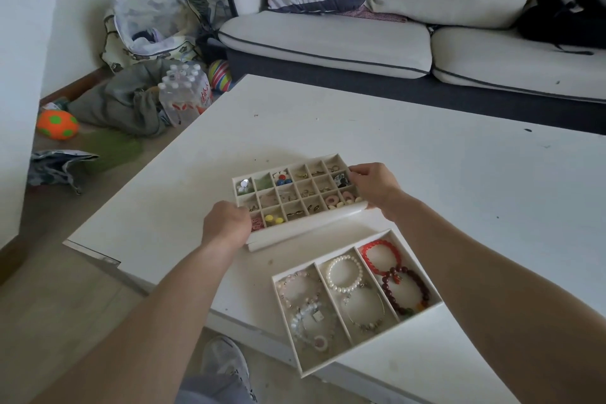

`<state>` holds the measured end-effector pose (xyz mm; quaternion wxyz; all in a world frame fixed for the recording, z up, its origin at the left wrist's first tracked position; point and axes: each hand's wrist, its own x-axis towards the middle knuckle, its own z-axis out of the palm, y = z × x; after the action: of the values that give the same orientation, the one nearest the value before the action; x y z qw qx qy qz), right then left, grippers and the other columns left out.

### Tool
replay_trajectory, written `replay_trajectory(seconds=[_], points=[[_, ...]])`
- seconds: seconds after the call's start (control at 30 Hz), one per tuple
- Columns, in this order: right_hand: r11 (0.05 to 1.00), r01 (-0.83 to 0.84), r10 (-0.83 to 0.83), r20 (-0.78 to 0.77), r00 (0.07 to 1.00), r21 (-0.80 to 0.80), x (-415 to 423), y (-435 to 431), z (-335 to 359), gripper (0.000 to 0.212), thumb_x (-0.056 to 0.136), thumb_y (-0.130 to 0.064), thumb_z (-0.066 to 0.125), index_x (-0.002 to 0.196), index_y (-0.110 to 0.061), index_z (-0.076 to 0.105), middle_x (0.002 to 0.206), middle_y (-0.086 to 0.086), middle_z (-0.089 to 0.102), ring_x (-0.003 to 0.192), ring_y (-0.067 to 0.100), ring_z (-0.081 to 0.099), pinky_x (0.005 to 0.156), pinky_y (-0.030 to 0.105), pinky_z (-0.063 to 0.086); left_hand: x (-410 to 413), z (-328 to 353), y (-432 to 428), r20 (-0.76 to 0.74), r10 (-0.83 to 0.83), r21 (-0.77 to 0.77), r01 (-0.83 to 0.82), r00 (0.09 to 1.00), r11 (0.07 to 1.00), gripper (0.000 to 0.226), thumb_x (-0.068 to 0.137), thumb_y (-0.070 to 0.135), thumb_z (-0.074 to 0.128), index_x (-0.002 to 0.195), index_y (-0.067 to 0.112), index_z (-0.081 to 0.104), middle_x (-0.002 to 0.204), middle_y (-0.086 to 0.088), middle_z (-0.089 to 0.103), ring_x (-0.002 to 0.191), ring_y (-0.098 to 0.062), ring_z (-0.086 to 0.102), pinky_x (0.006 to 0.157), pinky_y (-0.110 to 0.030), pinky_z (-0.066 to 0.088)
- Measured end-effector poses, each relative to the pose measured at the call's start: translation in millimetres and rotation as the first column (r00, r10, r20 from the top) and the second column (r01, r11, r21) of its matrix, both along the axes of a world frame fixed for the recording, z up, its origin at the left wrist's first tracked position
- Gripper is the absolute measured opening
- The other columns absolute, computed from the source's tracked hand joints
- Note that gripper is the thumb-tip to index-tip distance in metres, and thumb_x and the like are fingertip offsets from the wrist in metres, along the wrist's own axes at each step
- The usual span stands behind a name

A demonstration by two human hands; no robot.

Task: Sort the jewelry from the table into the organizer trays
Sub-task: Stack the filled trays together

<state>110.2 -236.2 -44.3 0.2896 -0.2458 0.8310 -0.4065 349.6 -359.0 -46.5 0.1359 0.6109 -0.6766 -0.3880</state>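
A cream grid tray [308, 226] with several small compartments of earrings, rings and beads lies on the white table [426, 174]. My left hand [226, 224] grips its near left corner and my right hand [372, 185] grips its right end. Nearer to me lies a second tray [423, 313] with three long compartments. It holds bracelets: pale pink and clear ones on the left, a white pearl bracelet [345, 274] in the middle, a red bracelet [380, 256] and a dark maroon one [406, 289] on the right.
A white sofa [328, 39] with a striped cushion stands behind the table. On the floor to the left lie bags, a pack of water bottles [183, 93], an orange ball with green spots [57, 125] and clothes. My shoe [226, 362] shows below the table's near edge.
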Motion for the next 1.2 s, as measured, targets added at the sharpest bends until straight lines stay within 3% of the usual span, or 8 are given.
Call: replay_trajectory(seconds=[0.13,0.23,0.4,0.6,0.73,0.93,1.07,1.2], points=[[0.999,0.037,-0.037,-0.015,0.999,-0.018,-2,15,11,0.026,0.097,-0.028,0.055,0.084,-0.024,0.077,0.098,0.013,0.074,0.073,0.019,0.063,0.072,0.048,0.062,-5,15,10,-0.060,-0.026,-0.022,0.025,0.998,0.999,0.030,0.093,0.014,0.047,0.066,0.006,0.058,0.072,-0.014,0.065,0.074,-0.037,0.069,0.066,-0.040,0.056],[0.993,0.076,-0.075,0.009,0.997,-0.091,-4,33,28,0.033,0.099,-0.023,0.058,0.072,-0.035,0.070,0.083,0.002,0.075,0.075,0.016,0.069,0.074,0.045,0.063,-8,32,21,-0.097,-0.026,-0.050,0.021,0.995,0.999,0.030,0.091,0.016,0.047,0.063,0.008,0.054,0.069,-0.013,0.063,0.078,-0.039,0.071,0.068,-0.044,0.057],[0.990,0.089,-0.089,0.001,0.996,-0.108,-4,82,48,0.016,0.100,-0.022,0.059,0.105,-0.026,0.073,0.083,-0.007,0.074,0.070,0.009,0.069,0.055,0.029,0.056,-2,51,63,-0.130,-0.063,-0.047,0.058,0.990,0.997,0.034,0.090,0.021,0.052,0.059,0.009,0.052,0.067,-0.017,0.069,0.070,-0.034,0.073,0.072,-0.045,0.060],[0.994,0.074,-0.074,0.001,0.997,-0.082,16,141,46,0.014,0.099,-0.026,0.062,0.107,-0.025,0.074,0.085,-0.006,0.076,0.074,0.010,0.072,0.053,0.027,0.057,27,48,110,-0.122,-0.132,0.001,0.133,0.984,0.991,0.036,0.082,0.030,0.058,0.063,0.001,0.061,0.074,-0.019,0.074,0.073,-0.036,0.074,0.073,-0.051,0.062],[0.995,0.072,-0.070,0.028,0.997,-0.068,32,169,32,0.017,0.099,-0.026,0.061,0.105,-0.027,0.077,0.085,-0.006,0.078,0.083,0.017,0.074,0.068,0.037,0.063,47,41,134,-0.151,-0.085,0.068,0.096,0.985,0.993,0.044,0.074,0.036,0.059,0.079,-0.006,0.071,0.070,-0.012,0.075,0.071,-0.033,0.075,0.073,-0.052,0.063],[0.998,0.037,-0.038,-0.029,0.999,-0.058,44,187,24,0.020,0.098,-0.030,0.059,0.097,-0.035,0.078,0.082,-0.011,0.077,0.085,0.018,0.073,0.072,0.036,0.058,61,29,170,-0.100,-0.113,-0.028,0.110,0.989,0.994,0.038,0.088,0.027,0.059,0.064,-0.002,0.064,0.073,-0.020,0.072,0.067,-0.036,0.069,0.057,-0.036,0.052],[0.997,-0.011,0.007,-0.056,0.998,-0.071,45,187,20,0.024,0.096,-0.032,0.057,0.094,-0.037,0.080,0.084,-0.009,0.077,0.092,0.023,0.073,0.085,0.042,0.058,62,25,171,-0.087,-0.116,-0.028,0.114,0.989,0.993,0.038,0.085,0.028,0.060,0.063,-0.002,0.063,0.073,-0.022,0.071,0.072,-0.039,0.071,0.065,-0.046,0.059],[0.996,-0.029,0.024,-0.064,0.998,-0.080,42,186,16,0.024,0.096,-0.030,0.056,0.094,-0.035,0.080,0.085,-0.010,0.077,0.087,0.018,0.073,0.082,0.039,0.058,62,23,164,-0.103,-0.098,0.054,0.103,0.990,0.993,0.040,0.082,0.031,0.059,0.076,-0.007,0.071,0.070,-0.017,0.074,0.072,-0.037,0.073,0.069,-0.051,0.062]])
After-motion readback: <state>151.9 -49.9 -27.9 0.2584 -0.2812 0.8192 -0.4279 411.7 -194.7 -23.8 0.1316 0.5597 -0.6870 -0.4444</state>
